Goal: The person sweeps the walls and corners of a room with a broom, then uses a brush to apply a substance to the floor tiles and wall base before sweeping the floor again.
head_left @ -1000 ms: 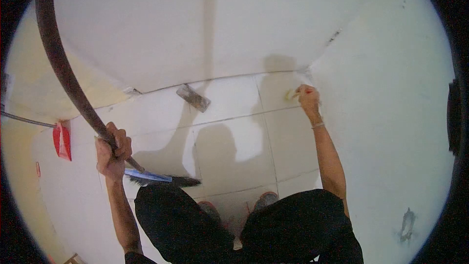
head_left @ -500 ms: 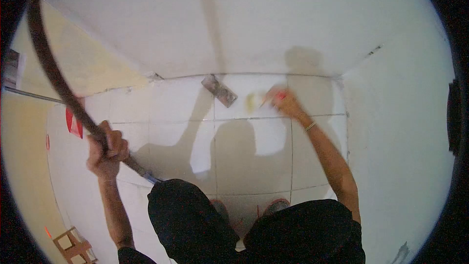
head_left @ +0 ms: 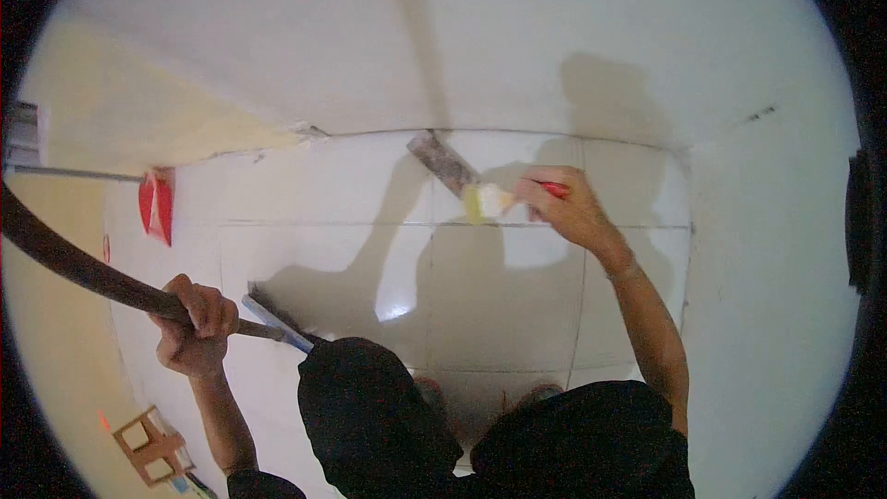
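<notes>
In the head view my left hand [head_left: 196, 323] is wrapped round the long brown handle of a broom [head_left: 88, 275]. Its blue-edged head with dark bristles [head_left: 277, 319] lies low beside my left knee. My right hand [head_left: 568, 208] grips a paintbrush [head_left: 490, 201] with yellowish bristles and a red handle end. The bristles overlap the lower end of a worn, brownish rectangular piece [head_left: 442, 163] on the white tiled floor [head_left: 342, 189], close to the wall's foot.
A red dustpan [head_left: 157, 208] with a pale pole is at the left. A brown wooden frame-like item [head_left: 152, 448] sits at lower left. White walls [head_left: 296, 46] rise ahead and at the right. My black-clad knees [head_left: 374, 407] and my shoes [head_left: 540, 395] are below.
My left hand has come lower and the broom handle has swung down to the left, showing more of its head. The paintbrush has come to the brownish piece. The view has shifted slightly.
</notes>
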Tool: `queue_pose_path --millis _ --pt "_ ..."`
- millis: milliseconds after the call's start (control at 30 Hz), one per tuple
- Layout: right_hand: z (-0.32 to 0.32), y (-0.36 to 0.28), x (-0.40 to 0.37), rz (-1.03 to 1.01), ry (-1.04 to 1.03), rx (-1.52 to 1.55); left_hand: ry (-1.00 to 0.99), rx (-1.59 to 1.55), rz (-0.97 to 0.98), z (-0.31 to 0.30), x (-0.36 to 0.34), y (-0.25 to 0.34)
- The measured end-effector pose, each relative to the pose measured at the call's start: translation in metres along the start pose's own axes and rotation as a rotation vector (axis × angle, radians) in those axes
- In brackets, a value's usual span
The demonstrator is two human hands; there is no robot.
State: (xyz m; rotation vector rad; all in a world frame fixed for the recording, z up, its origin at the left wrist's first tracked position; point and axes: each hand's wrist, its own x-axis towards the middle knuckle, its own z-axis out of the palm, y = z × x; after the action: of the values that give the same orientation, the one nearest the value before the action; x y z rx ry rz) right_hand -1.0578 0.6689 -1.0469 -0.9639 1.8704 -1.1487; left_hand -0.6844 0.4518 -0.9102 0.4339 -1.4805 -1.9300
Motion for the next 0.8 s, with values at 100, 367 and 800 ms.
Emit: queue_pose_path --millis 100,367,800 --pt "-0.011 -0.004 0.003 -0.156 0.082 -0.326 0.042 0.059 -0.011 -0.003 -0.013 0.011" --pt "0.088 0.009 0.063 -0.285 -0.265 -0.447 0.224 0.027 0.023 -0.009 -0.034 -0.001" --pt "0.074 -0.045 -0.179 0.475 0.242 0.173 0.407 0.222 -0.244 0.034 -0.108 0.149"
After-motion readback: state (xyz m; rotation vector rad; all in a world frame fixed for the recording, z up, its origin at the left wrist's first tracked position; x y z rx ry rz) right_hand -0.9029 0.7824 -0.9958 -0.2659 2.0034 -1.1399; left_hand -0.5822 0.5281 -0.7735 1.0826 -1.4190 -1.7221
